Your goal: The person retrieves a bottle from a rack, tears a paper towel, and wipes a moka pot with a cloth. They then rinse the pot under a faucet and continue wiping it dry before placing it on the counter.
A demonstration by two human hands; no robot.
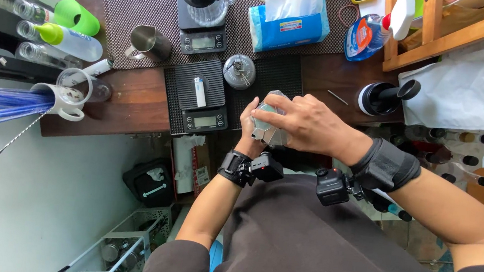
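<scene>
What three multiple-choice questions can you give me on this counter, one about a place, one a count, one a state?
1. Where is the white lighter?
A. on the near scale
B. in the mug
C. on the tissue box

2. How many scales are there?
A. one
B. two
C. four

3. What is the metal pot doing?
A. lying on the mat
B. held in both hands
C. hanging on a hook

Key: 1 A, it lies on the near scale's platform. 2 B, a far scale sits behind. 3 B, left hand and right hand grip it.

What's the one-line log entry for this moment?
left hand: holds metal pot base | right hand: grips its top | nearest: scale
</scene>
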